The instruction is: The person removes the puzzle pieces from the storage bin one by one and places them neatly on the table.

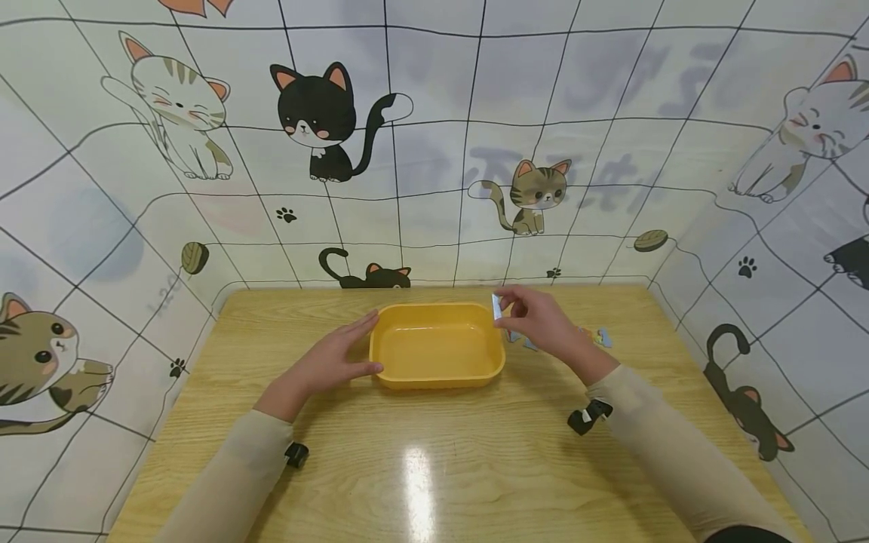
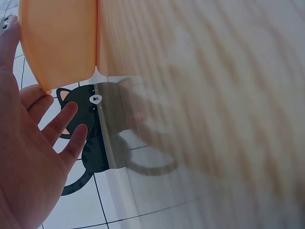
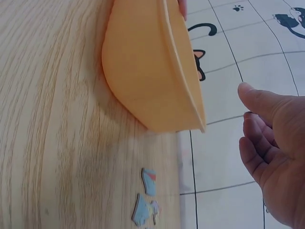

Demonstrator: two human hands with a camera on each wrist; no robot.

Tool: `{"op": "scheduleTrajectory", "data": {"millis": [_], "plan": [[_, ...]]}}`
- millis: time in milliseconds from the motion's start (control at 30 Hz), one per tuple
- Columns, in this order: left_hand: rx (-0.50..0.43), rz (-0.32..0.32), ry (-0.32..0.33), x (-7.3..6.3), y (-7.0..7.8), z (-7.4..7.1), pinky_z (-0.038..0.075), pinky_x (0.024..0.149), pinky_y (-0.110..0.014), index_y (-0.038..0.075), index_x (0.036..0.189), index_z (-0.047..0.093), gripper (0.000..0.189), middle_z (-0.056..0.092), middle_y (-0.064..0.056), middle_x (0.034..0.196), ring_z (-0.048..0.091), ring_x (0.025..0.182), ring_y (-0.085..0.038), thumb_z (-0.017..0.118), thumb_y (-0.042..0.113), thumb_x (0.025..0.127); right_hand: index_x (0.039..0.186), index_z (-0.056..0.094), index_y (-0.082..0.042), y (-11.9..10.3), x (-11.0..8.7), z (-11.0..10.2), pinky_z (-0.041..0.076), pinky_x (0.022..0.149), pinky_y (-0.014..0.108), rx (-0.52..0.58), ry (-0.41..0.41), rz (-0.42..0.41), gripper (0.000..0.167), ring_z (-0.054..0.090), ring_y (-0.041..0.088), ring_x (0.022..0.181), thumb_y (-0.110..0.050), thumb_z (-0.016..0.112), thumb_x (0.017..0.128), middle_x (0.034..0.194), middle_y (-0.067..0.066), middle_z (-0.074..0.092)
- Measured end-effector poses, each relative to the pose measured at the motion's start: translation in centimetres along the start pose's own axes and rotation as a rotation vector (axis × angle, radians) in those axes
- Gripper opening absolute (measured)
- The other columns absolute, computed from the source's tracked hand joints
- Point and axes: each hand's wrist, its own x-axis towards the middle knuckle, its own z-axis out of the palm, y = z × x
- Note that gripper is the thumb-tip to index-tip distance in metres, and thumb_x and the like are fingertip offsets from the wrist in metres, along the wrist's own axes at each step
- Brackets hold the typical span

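Observation:
A yellow rectangular plastic tray (image 1: 434, 383) stands on the table towards the back. Against its left end rests my left hand (image 1: 329, 362), fingers extended at the rim and thumb near the front corner; in the left wrist view its fingertips meet the tray wall (image 2: 57, 43). Above the tray's right end, my right hand (image 1: 543, 320) pinches a small flat pale-blue puzzle piece (image 1: 496, 307) between thumb and fingers. That piece is hidden in the right wrist view. Flat printed puzzle pieces (image 3: 149, 181) lie on the table right of the tray, partly behind my right hand in the head view.
More colourful puzzle pieces (image 1: 602, 337) lie beyond my right wrist. The wood-grain table (image 1: 475, 467) extends in front of the tray. A wall covering (image 1: 434, 166) printed with cats and grid lines encloses the back and sides.

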Motion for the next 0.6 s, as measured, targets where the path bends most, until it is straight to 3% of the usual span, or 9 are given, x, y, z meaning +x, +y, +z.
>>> {"op": "scheduleTrajectory", "data": {"millis": [333,600], "plan": [[-0.004,0.003,0.0,-0.1,0.1,0.0,0.025,0.132,-0.062,0.018,0.177,0.029,0.104,0.022,0.0,0.184,0.028,0.166,-0.036,0.074,0.069,0.098,0.149,0.066,-0.005,2.9,-1.7,-2.4,0.054,0.072,0.032,-0.073,0.047,0.042,0.057,0.063,0.024,0.091,-0.016,0.088,0.098,0.115,0.007,0.072],[-0.006,0.003,0.0,-0.1,0.1,0.0,0.025,0.132,-0.063,0.018,0.177,0.029,0.104,0.022,-0.001,0.184,0.028,0.166,-0.036,0.075,0.068,0.098,0.151,0.063,-0.004,4.7,-2.6,-4.3,0.055,0.06,0.032,-0.087,0.044,0.077,0.056,0.062,0.026,0.086,-0.014,0.085,0.1,0.118,0.01,0.07]]}}
